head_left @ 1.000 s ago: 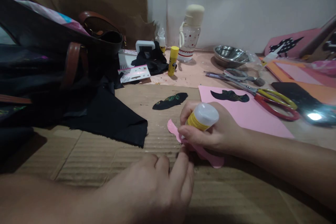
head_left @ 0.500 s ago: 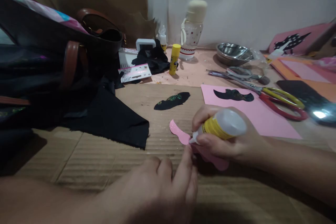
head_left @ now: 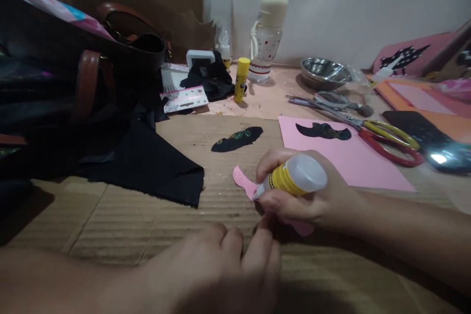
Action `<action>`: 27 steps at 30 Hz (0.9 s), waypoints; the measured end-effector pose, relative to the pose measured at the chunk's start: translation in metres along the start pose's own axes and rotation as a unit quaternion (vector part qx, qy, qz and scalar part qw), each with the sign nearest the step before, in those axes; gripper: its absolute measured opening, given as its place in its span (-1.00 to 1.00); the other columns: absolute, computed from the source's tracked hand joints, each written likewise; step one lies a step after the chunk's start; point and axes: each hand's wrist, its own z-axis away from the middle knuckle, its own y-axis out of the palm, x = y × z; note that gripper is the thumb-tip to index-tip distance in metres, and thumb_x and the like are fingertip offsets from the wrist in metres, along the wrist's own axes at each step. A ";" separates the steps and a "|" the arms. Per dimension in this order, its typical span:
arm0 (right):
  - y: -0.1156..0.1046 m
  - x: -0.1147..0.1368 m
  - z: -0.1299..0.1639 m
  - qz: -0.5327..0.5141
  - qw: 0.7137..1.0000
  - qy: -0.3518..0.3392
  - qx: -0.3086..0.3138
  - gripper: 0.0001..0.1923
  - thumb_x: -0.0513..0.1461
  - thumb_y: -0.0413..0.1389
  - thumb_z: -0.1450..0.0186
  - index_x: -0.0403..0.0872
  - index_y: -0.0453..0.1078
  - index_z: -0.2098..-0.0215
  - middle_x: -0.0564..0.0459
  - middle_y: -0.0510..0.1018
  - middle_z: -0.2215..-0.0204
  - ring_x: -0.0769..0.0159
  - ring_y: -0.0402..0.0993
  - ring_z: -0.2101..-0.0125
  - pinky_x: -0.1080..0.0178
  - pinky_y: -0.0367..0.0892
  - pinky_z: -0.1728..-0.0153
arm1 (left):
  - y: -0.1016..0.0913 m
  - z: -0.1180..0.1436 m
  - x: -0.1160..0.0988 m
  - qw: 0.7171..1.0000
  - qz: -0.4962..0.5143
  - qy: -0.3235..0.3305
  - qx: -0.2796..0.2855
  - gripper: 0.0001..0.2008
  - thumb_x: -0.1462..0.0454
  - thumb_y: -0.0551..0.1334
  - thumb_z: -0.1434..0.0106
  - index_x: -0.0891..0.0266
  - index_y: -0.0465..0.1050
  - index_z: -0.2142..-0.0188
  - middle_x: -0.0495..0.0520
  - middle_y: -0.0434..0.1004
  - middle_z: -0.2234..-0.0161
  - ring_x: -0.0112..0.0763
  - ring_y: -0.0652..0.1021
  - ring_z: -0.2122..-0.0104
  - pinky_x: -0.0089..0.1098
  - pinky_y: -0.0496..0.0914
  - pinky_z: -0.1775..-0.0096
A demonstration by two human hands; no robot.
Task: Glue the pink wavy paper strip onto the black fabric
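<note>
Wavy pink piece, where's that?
In the head view, the piece lies on cardboard, below and right of centre, by the glue bottle, partly behind the right hand.

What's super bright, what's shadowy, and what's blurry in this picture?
Head view: white glare shines on the dark flat object; head view: shadow darkens the cardboard below the right hand; head view: the left hand looks slightly soft.

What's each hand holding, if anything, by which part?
The right hand grips the squeeze bottle around its body, toward the nozzle end. The left hand is by the pink cutout; any hold cannot be told.
</note>
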 end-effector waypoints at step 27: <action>-0.008 -0.001 0.008 0.068 0.988 -0.105 -0.091 -0.79 -0.10 0.32 -0.25 -0.02 0.44 0.34 0.09 0.58 0.48 0.33 0.50 0.52 0.33 0.37 0.53 | -0.004 0.004 -0.002 0.999 -0.029 0.004 -0.014 -0.61 0.39 0.08 -0.40 0.39 0.45 -0.16 0.24 0.63 0.00 -0.34 0.58 0.49 -0.34 0.41 0.58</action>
